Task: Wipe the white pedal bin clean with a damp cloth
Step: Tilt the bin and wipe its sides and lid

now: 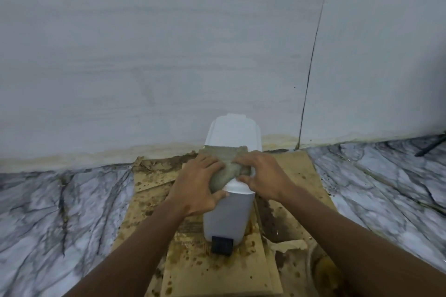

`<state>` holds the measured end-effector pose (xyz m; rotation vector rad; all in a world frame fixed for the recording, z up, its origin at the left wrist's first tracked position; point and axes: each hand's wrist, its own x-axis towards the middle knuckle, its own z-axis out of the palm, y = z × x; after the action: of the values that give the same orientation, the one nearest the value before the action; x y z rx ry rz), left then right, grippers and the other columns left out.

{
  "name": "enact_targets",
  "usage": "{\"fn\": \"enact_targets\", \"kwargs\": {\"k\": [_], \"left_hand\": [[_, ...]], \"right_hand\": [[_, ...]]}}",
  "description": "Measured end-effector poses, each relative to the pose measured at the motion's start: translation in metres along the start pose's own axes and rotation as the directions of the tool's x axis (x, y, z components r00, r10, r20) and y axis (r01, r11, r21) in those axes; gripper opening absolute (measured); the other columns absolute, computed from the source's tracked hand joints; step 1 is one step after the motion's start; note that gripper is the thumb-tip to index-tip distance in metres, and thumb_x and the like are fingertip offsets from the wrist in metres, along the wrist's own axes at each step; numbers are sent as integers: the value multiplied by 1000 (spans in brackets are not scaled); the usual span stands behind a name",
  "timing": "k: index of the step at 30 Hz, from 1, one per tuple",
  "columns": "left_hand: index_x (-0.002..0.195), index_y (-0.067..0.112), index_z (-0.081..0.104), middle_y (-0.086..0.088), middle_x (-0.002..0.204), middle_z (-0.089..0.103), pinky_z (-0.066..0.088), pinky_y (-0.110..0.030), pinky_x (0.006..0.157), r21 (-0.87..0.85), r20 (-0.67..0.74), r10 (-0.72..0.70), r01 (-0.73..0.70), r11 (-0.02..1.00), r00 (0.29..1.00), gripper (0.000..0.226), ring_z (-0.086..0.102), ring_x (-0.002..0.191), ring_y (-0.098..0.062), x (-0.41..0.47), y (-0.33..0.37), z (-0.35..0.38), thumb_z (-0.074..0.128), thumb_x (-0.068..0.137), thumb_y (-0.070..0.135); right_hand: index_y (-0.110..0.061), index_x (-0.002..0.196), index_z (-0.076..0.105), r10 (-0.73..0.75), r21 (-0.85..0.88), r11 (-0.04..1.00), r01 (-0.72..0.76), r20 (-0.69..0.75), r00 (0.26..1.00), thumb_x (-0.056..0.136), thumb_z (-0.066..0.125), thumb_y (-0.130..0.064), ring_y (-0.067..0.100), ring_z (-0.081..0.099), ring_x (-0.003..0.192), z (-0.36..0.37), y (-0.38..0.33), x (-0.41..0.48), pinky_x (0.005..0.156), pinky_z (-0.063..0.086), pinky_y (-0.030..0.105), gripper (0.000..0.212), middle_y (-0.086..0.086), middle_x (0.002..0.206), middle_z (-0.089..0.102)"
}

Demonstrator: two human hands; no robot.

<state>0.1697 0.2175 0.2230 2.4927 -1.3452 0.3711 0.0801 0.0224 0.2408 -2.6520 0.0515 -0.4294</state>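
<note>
Fingers point(212, 164) of both hands curled, pressing cloth point(226, 164) on bin point(229, 210) lid.

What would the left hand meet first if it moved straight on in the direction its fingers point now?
Probably the right hand. The left hand lies on the grey cloth atop the white pedal bin, fingers pointing up-right across the lid toward it. Depth is unclear, so it might pass behind instead.

Pedal bin point(228, 214) lid front hidden under cloth point(225, 164) and both hands. Dark object point(432, 146) cut off at right edge, unidentifiable.
</note>
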Motion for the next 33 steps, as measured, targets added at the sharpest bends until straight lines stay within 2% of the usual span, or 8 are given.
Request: {"fn": "enact_targets", "kwargs": {"k": [3, 8, 11, 16, 18, 21, 25, 33], "left_hand": [[132, 16, 61, -3, 132, 62, 46, -44, 103, 97, -21, 29, -27, 995, 999, 76, 53, 122, -26, -4, 4, 8, 79, 69, 55], [119, 11, 66, -6, 117, 66, 55, -39, 90, 89, -80, 110, -103, 991, 991, 65, 60, 107, -27, -6, 8, 10, 86, 58, 17], [117, 11, 70, -7, 115, 60, 54, -36, 81, -19, -105, 77, -80, 997, 991, 51, 54, 105, -24, -6, 11, 0, 74, 66, 4], [119, 28, 69, 7, 105, 66, 52, -33, 80, -263, 125, 21, 12, 965, 992, 47, 60, 98, -16, -6, 16, -17, 57, 78, 7], [120, 29, 66, 8, 105, 67, 54, -32, 78, -368, 162, 7, 54, 928, 987, 47, 62, 95, -13, -7, 18, -22, 58, 81, 5], [116, 34, 64, 7, 103, 66, 56, -28, 75, -510, 176, -47, 132, 850, 983, 42, 63, 91, -9, -4, 20, -30, 64, 87, 4], [104, 32, 69, 8, 97, 69, 58, -25, 72, -585, 159, -112, 185, 790, 981, 33, 66, 87, -5, 4, 24, -42, 68, 86, 4], [97, 33, 72, 17, 99, 69, 54, -34, 83, -619, 190, -138, 228, 752, 972, 18, 63, 95, -4, 12, 28, -42, 72, 91, 15]], "right_hand": [[-18, 122, 73, -2, -14, 1000, 2, -11, 1000, 88, 75, -19, 21, 65, 97, -6, -9, -2, 84, 47, 26, 34, 3, 110, 75], [-19, 127, 70, 22, -89, 996, -19, 31, 999, 90, 72, -23, 22, 65, 106, -13, -20, -11, 96, 48, 29, 37, 3, 120, 73], [-16, 126, 70, 61, -48, 997, -58, 59, 996, 88, 76, -28, 19, 67, 104, -21, -19, -15, 86, 46, 23, 41, 3, 119, 73], [-15, 109, 77, 73, -19, 997, -71, 263, 962, 83, 79, -28, 9, 63, 76, -26, -15, -29, 66, 44, 22, 29, -3, 89, 72], [-16, 112, 76, 85, 38, 994, -100, 291, 953, 85, 77, -24, 10, 66, 81, -27, -11, -34, 70, 53, 25, 29, -3, 95, 73], [-20, 126, 70, 117, 100, 985, -141, 219, 969, 86, 74, -23, 11, 69, 86, -33, -6, -40, 75, 59, 29, 40, -5, 117, 71], [-27, 125, 69, 100, 161, 979, -129, 182, 978, 74, 87, -37, 7, 69, 81, -37, -7, -47, 74, 61, 31, 55, -15, 117, 69], [-21, 95, 82, 168, 271, 949, -162, 1, 986, 87, 76, -14, 6, 70, 80, -43, 5, -46, 71, 62, 31, 11, -9, 94, 77]]}}
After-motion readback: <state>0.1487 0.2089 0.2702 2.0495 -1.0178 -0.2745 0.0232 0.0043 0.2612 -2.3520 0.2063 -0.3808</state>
